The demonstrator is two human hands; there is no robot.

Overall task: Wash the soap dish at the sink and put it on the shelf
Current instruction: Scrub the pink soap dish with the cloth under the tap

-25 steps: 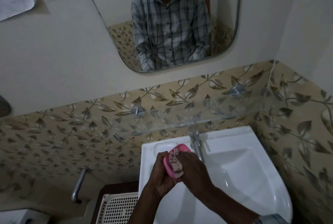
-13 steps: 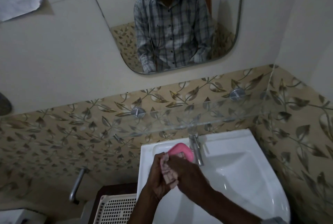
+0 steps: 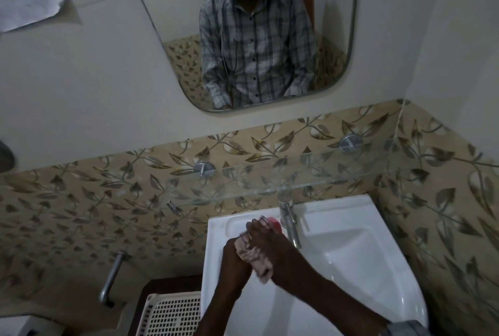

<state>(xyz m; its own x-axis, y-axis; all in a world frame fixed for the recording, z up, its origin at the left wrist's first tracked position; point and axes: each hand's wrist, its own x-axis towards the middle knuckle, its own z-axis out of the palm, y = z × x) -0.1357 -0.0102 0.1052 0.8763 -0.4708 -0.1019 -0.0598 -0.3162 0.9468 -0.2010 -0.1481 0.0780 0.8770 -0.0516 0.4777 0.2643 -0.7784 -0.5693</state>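
- Soap dish [image 3: 273, 221]: over the sink's [image 3: 351, 257] far left, beside the tap [image 3: 290, 223].
- Left hand [image 3: 237, 254] and right hand [image 3: 272, 245] curl round it.
- Probably light, stiff, slippery when wet; grip both rims.

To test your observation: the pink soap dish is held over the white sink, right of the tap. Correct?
No. The head view shows the pink soap dish held over the white sink, left of the tap.
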